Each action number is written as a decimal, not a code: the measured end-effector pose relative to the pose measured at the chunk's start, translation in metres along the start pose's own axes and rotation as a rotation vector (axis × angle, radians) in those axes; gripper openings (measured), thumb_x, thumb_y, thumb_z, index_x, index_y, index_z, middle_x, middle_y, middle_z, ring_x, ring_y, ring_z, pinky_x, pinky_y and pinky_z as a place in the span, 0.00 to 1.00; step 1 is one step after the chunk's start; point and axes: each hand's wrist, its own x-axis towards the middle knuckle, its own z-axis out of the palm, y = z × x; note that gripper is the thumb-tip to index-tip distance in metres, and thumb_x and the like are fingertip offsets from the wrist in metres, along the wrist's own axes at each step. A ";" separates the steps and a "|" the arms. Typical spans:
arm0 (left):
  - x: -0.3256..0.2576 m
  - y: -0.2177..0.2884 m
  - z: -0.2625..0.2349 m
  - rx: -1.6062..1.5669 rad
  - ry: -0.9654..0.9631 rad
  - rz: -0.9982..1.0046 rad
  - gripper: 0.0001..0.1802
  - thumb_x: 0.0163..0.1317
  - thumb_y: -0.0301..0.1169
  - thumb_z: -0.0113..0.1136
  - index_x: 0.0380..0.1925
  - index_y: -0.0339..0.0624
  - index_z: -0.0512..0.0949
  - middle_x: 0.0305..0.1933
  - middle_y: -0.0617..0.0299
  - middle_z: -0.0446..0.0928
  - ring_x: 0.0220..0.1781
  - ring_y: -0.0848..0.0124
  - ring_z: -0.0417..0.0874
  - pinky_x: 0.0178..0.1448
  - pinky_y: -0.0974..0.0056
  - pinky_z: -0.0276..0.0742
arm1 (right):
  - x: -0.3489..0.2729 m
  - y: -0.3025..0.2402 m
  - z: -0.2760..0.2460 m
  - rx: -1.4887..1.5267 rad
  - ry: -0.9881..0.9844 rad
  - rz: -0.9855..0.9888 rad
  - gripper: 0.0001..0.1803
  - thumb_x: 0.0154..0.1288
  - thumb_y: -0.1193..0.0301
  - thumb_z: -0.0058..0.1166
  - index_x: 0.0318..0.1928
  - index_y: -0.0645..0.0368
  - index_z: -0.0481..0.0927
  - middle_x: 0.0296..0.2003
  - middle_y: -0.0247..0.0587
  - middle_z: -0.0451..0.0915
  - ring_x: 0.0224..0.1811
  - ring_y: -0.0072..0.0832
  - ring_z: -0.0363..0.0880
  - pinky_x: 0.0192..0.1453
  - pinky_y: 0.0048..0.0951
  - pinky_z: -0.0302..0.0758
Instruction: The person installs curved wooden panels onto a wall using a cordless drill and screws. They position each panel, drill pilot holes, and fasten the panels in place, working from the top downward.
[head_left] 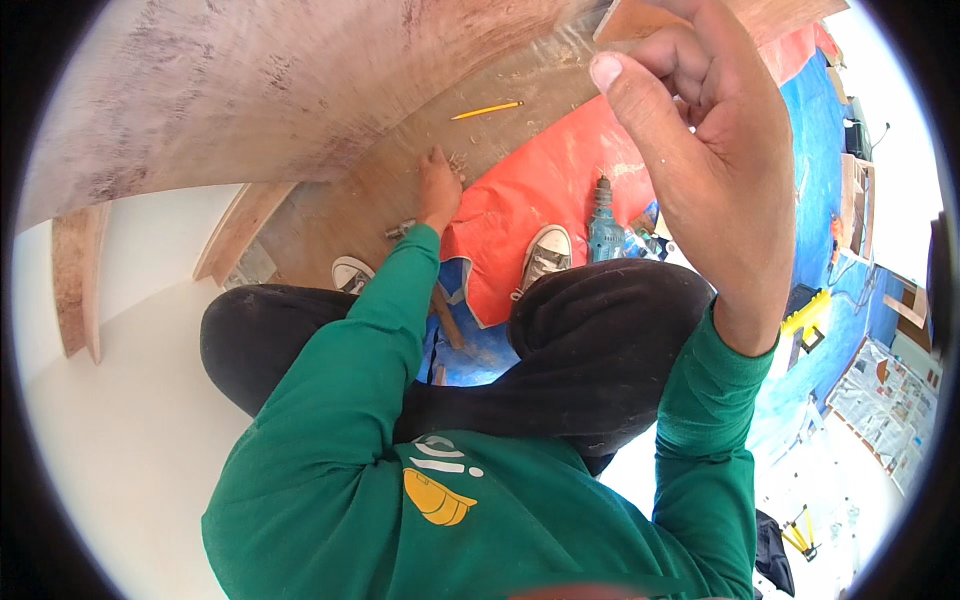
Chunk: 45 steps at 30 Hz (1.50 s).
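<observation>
My left hand (pixel 440 191) reaches down to the brown board (pixel 390 150), fingers stretched and slightly apart beside a small heap of wood shavings (pixel 457 162). Nothing shows in its grasp. Close to the view, my right hand (pixel 705 130) is raised, its fingers loosely curled and the thumb standing apart. No held thing can be seen there, though the upper fingers run out of the picture. A brown wooden piece (pixel 625 22) appears behind that thumb; whether they touch I cannot tell. A yellow pencil (pixel 487 110) lies on the board ahead of my left hand.
A teal power drill (pixel 605 225) lies on red sheeting (pixel 530 190) by my shoe (pixel 547 255). A large curved wooden panel (pixel 230 90) arches over the left, with wooden ribs (pixel 240 228) below. Blue sheeting (pixel 815 130) and a yellow tool (pixel 806 314) are at right.
</observation>
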 end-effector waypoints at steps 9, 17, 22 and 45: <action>0.048 0.021 0.032 0.012 -0.089 0.320 0.21 0.66 0.24 0.65 0.60 0.42 0.84 0.58 0.43 0.78 0.63 0.44 0.80 0.66 0.47 0.80 | 0.004 0.009 -0.010 0.000 -0.032 0.038 0.26 0.74 0.79 0.62 0.68 0.70 0.70 0.31 0.35 0.82 0.29 0.15 0.77 0.34 0.20 0.71; 0.074 0.034 0.072 -0.132 -0.264 0.214 0.12 0.69 0.27 0.58 0.47 0.39 0.87 0.53 0.45 0.83 0.56 0.50 0.85 0.58 0.49 0.83 | 0.001 0.009 -0.016 -0.033 -0.028 -0.033 0.27 0.74 0.77 0.62 0.69 0.69 0.70 0.32 0.39 0.84 0.30 0.18 0.79 0.36 0.22 0.74; -0.042 0.163 0.125 -0.486 -0.502 0.278 0.14 0.70 0.27 0.58 0.51 0.40 0.86 0.55 0.44 0.84 0.57 0.49 0.85 0.60 0.48 0.82 | -0.005 0.008 -0.016 0.030 -0.019 -0.046 0.27 0.75 0.77 0.62 0.69 0.69 0.71 0.32 0.38 0.84 0.31 0.18 0.79 0.37 0.21 0.74; 0.232 0.087 0.114 0.175 -0.048 0.713 0.16 0.71 0.27 0.52 0.51 0.38 0.86 0.53 0.42 0.84 0.59 0.43 0.85 0.63 0.43 0.81 | -0.003 0.060 -0.012 0.196 0.134 0.016 0.29 0.74 0.79 0.62 0.72 0.71 0.73 0.31 0.33 0.80 0.31 0.15 0.77 0.35 0.17 0.70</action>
